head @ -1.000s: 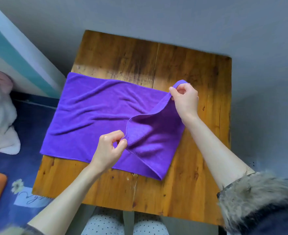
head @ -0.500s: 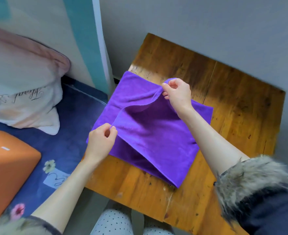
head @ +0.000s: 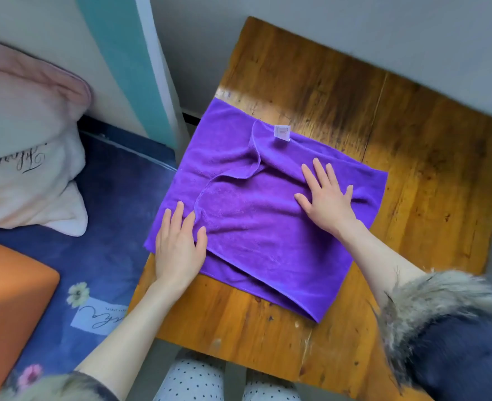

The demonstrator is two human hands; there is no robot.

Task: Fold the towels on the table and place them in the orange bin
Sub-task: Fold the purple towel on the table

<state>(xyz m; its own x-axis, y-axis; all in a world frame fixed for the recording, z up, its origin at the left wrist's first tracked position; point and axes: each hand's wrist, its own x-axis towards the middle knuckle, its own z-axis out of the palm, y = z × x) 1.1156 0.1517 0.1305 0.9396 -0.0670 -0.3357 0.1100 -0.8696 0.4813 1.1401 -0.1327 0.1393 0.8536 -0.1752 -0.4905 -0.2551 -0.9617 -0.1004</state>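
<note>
A purple towel [head: 256, 224] lies folded over on the wooden table [head: 412, 175], its upper layer a little rumpled, with a small white label [head: 281, 132] at its far edge. My left hand [head: 178, 244] lies flat on the towel's near left corner, fingers spread. Flat on the towel's right part rests my right hand [head: 324, 198], fingers apart. Neither hand grips anything. The orange bin [head: 10, 308] stands on the floor at the lower left, only partly in view.
A pale pink pillow [head: 27, 157] with script lettering lies on a blue floral mat [head: 108, 227] to the left of the table. A grey wall runs behind the table. A teal and white panel [head: 134, 68] stands at the table's far left corner.
Both hands carried the towel's right edge over to the left, let it go and now press flat on the folded towel. The view swung left, bringing the orange bin into sight.
</note>
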